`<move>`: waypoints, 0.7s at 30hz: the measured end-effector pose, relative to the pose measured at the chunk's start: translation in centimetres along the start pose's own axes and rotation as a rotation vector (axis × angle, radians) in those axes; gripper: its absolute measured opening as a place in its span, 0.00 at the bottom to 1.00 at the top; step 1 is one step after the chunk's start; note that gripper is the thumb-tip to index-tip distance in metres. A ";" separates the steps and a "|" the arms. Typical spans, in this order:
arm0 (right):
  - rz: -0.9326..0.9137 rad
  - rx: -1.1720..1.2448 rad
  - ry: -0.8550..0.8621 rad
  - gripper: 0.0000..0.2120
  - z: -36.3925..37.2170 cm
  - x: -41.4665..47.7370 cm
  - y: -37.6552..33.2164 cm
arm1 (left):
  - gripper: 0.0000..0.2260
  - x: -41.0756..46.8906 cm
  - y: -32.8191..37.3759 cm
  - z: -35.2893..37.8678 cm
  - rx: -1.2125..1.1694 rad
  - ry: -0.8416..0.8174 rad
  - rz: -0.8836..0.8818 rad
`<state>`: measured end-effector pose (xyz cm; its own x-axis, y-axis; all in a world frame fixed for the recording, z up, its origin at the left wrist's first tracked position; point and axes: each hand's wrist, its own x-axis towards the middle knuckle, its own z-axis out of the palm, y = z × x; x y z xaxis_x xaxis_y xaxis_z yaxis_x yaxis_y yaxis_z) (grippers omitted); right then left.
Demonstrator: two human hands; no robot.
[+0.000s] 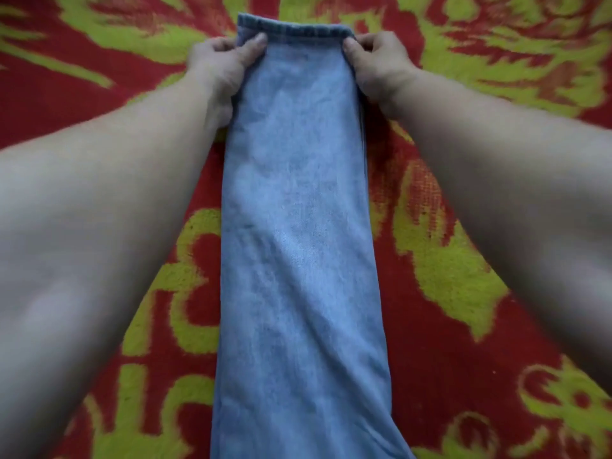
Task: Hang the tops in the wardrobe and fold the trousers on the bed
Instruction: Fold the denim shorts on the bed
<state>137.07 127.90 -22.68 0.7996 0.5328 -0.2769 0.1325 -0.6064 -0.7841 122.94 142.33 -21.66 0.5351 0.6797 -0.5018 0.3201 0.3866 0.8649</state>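
Left forearm (99,226), bare, enters from the lower left corner and reaches up and inward over a red plush bed cover (463,193) patterned with yellow-green leaf and scroll shapes. Some yellow-green marks (195,293) on the cover, just beside this forearm, resemble lettering but cannot be read. Left hand (218,61) is at the far left corner of the light blue denim trousers (298,243). Its thumb lies on top of the cloth just below the hem and its fingers curl at the edge, pinching that corner. The trousers lie flat on the bed cover as one long narrow strip, running from the bottom centre of the view straight away to the far end. The near end passes out of view. A second layer of denim shows along the right edge and at the far left corner, so one leg appears stacked on the other. The darker stitched hem (291,29) crosses the far end between the two hands. Right hand (377,61) pinches the far right corner in the same manner, thumb on top and fingers curled at the edge. Right forearm (513,193), bare, enters from the right edge.
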 end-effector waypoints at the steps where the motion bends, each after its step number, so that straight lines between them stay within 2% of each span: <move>1: -0.021 0.033 0.016 0.12 -0.4 -0.2 -0.3 | 0.08 -0.7 0.4 -0.3 -0.042 -0.039 0.029; 3: -0.066 0.082 0.102 0.13 -1.4 -1.2 -1.4 | 0.09 -2.5 1.7 -0.9 0.000 -0.086 0.078; 5: -0.156 0.007 0.123 0.16 -2.1 -3.5 -2.2 | 0.17 -4.3 2.1 -1.9 0.112 -0.067 0.138; 7: -0.276 -0.157 0.125 0.19 -3.4 -6.8 -2.5 | 0.20 -7.0 2.1 -2.8 0.308 0.010 0.294; 9: -0.439 -0.365 0.155 0.22 -4.9 -10.6 -2.4 | 0.18 -10.5 1.2 -3.6 0.642 0.080 0.518; 11: -0.568 -0.500 0.189 0.18 -6.0 -15.1 -1.5 | 0.15 -14.5 -0.8 -4.8 0.950 0.150 0.652; 13: -0.636 -0.531 0.161 0.13 -6.0 -19.7 0.1 | 0.14 -18.8 -4.0 -6.0 1.070 0.098 0.699; 17: -0.545 -0.671 -0.123 0.12 -3.8 -26.0 3.6 | 0.10 -25.1 -10.2 -8.0 1.169 -0.090 0.691; 19: -0.443 -0.796 -0.289 0.13 -2.5 -27.2 5.0 | 0.09 -25.7 -11.7 -8.5 1.193 -0.105 0.679; 21: -0.378 -0.833 -0.329 0.11 -1.6 -27.7 5.7 | 0.08 -25.4 -12.2 -8.7 1.185 -0.106 0.689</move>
<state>116.59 108.73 -18.61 0.4322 0.8399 -0.3284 0.8204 -0.5173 -0.2436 98.64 125.73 -19.37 0.8955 0.4444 -0.0234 0.4089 -0.8009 0.4373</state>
